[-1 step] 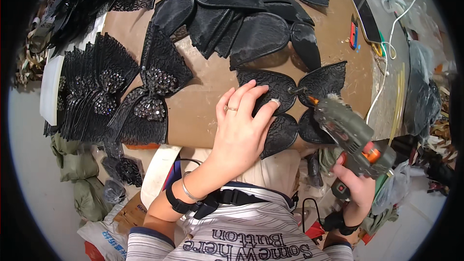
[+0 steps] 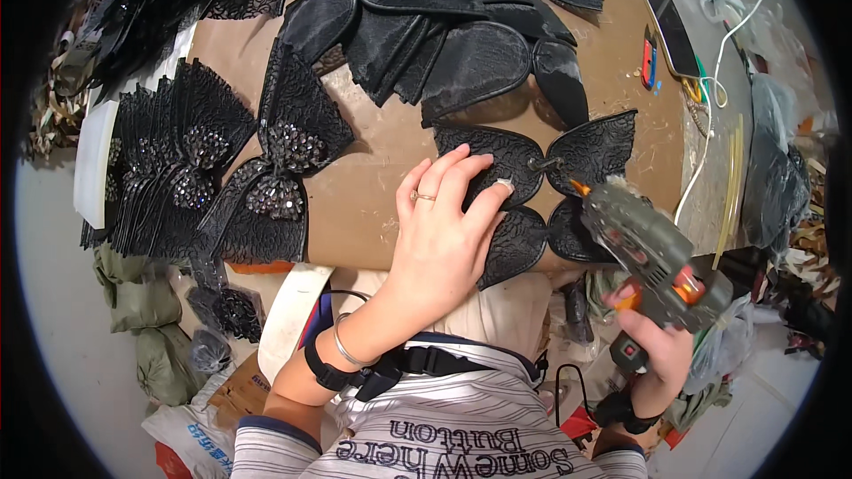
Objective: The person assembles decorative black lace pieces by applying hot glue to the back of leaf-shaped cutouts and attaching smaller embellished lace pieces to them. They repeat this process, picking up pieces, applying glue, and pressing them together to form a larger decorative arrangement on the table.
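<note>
black lace bow (image 2: 593, 144) is lying on the tabletop (image 2: 373, 213) straight in front of the person, its long axis running left to right, its narrow middle sitting between the two hands. the left hand (image 2: 444, 231) is the nearer one: it is resting palm down with its fingers loosely spread, the fingertips touching the bow's left wing. the right hand (image 2: 658, 341) is wrapping around the handle of a glue gun (image 2: 648, 239), lower and off to the right, and the orange nozzle (image 2: 579, 187) is pointing up and left toward that narrow middle; whether it is touching the lace is not showing clearly. a second black lace bow (image 2: 515, 248) is lying just below. as for containers, a plastic bag (image 2: 781, 168) is bunching at the right and green sacks (image 2: 162, 368) are slumping at the lower left, their contents not showing.
</note>
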Demonstrator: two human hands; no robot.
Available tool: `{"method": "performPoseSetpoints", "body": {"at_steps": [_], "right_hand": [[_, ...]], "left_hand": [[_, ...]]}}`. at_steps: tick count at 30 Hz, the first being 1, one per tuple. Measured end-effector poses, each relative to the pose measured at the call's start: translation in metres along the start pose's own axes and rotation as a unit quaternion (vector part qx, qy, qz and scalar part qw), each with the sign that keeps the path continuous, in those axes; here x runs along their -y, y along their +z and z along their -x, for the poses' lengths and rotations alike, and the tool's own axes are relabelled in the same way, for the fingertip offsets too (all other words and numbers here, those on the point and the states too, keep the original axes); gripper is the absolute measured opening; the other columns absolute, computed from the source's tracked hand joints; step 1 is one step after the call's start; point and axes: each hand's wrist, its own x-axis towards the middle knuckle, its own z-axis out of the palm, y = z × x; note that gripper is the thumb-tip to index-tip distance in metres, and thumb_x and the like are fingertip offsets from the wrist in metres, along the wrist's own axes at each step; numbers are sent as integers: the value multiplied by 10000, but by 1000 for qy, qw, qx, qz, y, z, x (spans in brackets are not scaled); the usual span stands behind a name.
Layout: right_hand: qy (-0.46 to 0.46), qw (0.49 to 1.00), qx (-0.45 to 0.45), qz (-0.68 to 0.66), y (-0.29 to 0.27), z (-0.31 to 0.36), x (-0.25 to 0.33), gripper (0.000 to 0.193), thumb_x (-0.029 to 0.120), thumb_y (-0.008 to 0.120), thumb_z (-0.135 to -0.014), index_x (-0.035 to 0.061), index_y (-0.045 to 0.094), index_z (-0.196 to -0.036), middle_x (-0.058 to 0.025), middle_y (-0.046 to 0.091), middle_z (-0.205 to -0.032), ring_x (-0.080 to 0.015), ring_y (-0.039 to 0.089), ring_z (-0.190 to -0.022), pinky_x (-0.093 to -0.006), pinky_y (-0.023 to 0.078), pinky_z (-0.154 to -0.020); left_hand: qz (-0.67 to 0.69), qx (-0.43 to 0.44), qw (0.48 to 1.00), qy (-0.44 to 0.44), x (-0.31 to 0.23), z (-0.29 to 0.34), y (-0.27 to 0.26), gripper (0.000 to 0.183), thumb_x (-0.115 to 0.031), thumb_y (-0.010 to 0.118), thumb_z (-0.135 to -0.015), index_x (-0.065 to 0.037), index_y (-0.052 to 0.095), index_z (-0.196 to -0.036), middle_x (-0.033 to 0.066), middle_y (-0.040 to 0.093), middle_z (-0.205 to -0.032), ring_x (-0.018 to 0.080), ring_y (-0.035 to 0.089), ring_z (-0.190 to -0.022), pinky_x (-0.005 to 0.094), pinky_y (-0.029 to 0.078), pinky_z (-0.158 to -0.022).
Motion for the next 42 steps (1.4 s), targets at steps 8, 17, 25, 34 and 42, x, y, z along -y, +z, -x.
{"method": "performPoseSetpoints", "body": {"at_steps": [8,17,25,34,42], "right_hand": [[-63,985,126,-98,-19,34,-28,291,-119,655,-741,-49,638,-1023,-153,668,-1009,-284,656,-972,-470,525,-912],[39,996,30,71,5,27,-22,163,-40,738,-751,7,673,-892,-32,688,-828,-106,651,-761,-277,532,-713],[65,995,-11,69,-8,31,-19,237,-17,744,-718,29,645,-928,16,627,-809,-84,580,-711,-253,471,-642],[42,998,25,43,-25,30,-25,222,-17,742,-757,5,648,-957,-36,643,-825,-152,624,-744,-321,529,-730],[17,984,62,-168,-110,-75,-17,335,140,716,-806,-86,619,-1033,-202,667,-970,-340,686,-815,-421,589,-761]], "left_hand": [[65,-11,998,-8,7,1,-6,331,-78,755,-795,-102,687,-1118,124,571,-1274,378,493,-1284,476,380,-1055],[50,-15,999,-4,8,5,-1,356,-74,758,-787,-100,678,-1133,130,564,-1284,387,482,-1296,485,379,-1061],[36,-5,999,-5,7,5,-1,349,-82,752,-794,-100,677,-1135,130,564,-1287,387,481,-1297,484,378,-1061],[39,-2,999,-4,8,4,-4,351,-79,751,-792,-99,673,-1134,133,561,-1289,388,484,-1289,481,377,-1064],[100,-19,995,-22,1,-3,-15,295,-81,748,-803,-104,690,-1091,119,579,-1233,373,514,-1249,471,393,-1034]]}}
